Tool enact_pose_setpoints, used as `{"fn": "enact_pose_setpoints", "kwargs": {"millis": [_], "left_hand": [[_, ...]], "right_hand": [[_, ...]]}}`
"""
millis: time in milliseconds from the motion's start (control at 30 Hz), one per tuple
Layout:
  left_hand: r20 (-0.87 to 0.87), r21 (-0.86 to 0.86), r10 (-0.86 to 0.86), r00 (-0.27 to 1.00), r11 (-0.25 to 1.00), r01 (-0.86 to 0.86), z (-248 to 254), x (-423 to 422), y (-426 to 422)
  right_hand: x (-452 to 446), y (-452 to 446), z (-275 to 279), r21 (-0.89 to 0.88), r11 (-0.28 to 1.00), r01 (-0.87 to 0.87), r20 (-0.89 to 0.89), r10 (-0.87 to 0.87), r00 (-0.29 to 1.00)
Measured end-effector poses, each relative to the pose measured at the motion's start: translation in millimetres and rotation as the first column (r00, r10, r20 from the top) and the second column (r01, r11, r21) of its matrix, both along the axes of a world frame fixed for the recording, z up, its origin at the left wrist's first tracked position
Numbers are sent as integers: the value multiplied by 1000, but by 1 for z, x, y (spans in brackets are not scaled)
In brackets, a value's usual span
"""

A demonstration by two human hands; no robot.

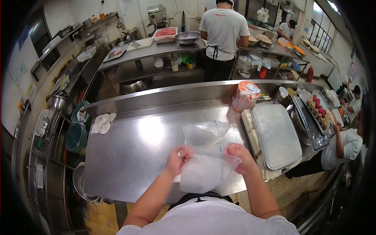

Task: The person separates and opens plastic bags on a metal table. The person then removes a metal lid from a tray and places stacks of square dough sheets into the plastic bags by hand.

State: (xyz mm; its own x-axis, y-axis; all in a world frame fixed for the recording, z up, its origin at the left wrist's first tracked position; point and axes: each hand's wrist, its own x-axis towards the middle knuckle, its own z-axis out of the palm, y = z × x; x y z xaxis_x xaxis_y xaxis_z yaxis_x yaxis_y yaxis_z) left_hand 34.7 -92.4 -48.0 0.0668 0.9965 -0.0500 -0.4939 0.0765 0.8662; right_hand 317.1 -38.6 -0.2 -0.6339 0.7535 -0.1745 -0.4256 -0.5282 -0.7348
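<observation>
Between my two hands, near the front edge of the steel table (117,152), hangs a clear plastic bag (201,174) with blue print. My left hand (179,159), wearing a ring, is closed on its upper left side. The bag's upper right side is pinched in my right hand (239,157). Just beyond them, a second clear plastic bag (205,133) lies flat on the steel.
A white cloth (103,123) lies at the table's left end. An orange-and-clear wrapped container (246,96) stands at the back right, beside a large metal tray (276,135). Across the raised ledge, a person (224,31) faces away; another person (344,147) is at the far right.
</observation>
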Motion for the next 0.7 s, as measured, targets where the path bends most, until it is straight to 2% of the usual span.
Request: {"fn": "enact_pose_setpoints", "kwargs": {"millis": [33,133,200,233,300,333,400,433,500,533,600,633,700], "left_hand": [[16,37,0,1000,999,0,12,-10,14],[-11,-3,-1,1000,1000,1,76,-21,50],[-14,-50,-1,1000,999,0,95,-26,71],[-61,-72,7,998,997,-12,87,-29,79],[-156,-112,21,988,993,-39,45,-39,111],[-27,-254,39,999,966,-45,13,-40,121],[216,-523,128,968,852,4,-46,-34,126],[226,-562,141,964,827,11,-26,-23,120],[245,-649,171,954,760,30,3,-5,100],[192,-620,129,973,784,18,-21,-12,101],[71,-540,48,996,841,-2,-88,-35,112],[65,-540,58,996,842,-14,-102,-36,113],[56,-540,79,995,841,-37,-111,-28,110]], "right_hand": [[-1,10,3,12,1000,-25,-22,25,999],[-24,36,49,119,974,194,105,-207,973],[-43,68,37,146,942,302,183,-326,927],[-49,83,23,165,920,356,220,-386,896],[-55,98,-6,231,928,292,382,-363,850],[-58,104,-22,258,932,256,461,-352,815],[-70,105,-60,238,922,307,568,-388,725],[-76,106,-76,228,916,330,620,-398,676],[-80,107,-107,214,892,399,563,-446,695],[-82,107,-124,207,881,426,537,-467,703],[-75,120,-166,247,895,370,566,-444,695],[-72,123,-179,266,900,346,579,-436,689],[-77,114,-182,-103,835,540,296,-493,818]]}}
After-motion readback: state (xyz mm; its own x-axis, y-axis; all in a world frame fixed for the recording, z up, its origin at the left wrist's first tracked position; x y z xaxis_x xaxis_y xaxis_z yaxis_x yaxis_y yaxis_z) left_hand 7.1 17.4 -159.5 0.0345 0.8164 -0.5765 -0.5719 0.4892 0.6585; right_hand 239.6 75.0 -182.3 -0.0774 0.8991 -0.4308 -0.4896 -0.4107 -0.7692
